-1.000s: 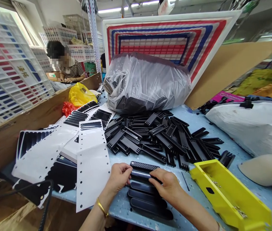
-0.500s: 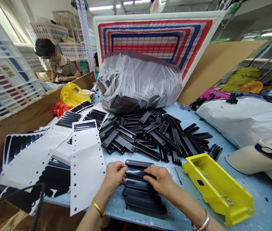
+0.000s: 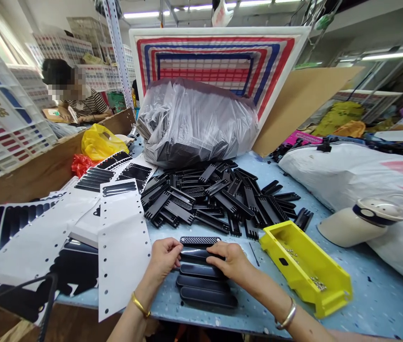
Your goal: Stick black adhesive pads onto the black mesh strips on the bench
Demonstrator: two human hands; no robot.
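Note:
A glossy black strip (image 3: pixel 193 255) lies crosswise in front of me, second in a column of rounded black pieces. My left hand (image 3: pixel 166 255) pinches its left end between thumb and fingers. At its right end, the thumb and bent fingers of my right hand (image 3: pixel 230 259) close on the strip; what lies under the fingertips is hidden. Just beyond sits a black piece with a mesh-patterned top (image 3: pixel 200 240). Nearer to me, smooth black pieces (image 3: pixel 206 297) lie in a row. A long white backing sheet (image 3: pixel 123 256) with a few black strips at its top lies left of my left hand.
Behind my hands is a heap of black plastic parts (image 3: pixel 201 194), with a plastic-wrapped bundle (image 3: pixel 197 123) beyond it. A yellow bin (image 3: pixel 308 268) holding small metal bits and a cream bottle (image 3: pixel 354 225) stand right. A co-worker (image 3: pixel 80 97) sits far left.
The view has shifted, so everything appears a little further left. Both hands keep nearly the same hold at the two ends of the glossy black strip.

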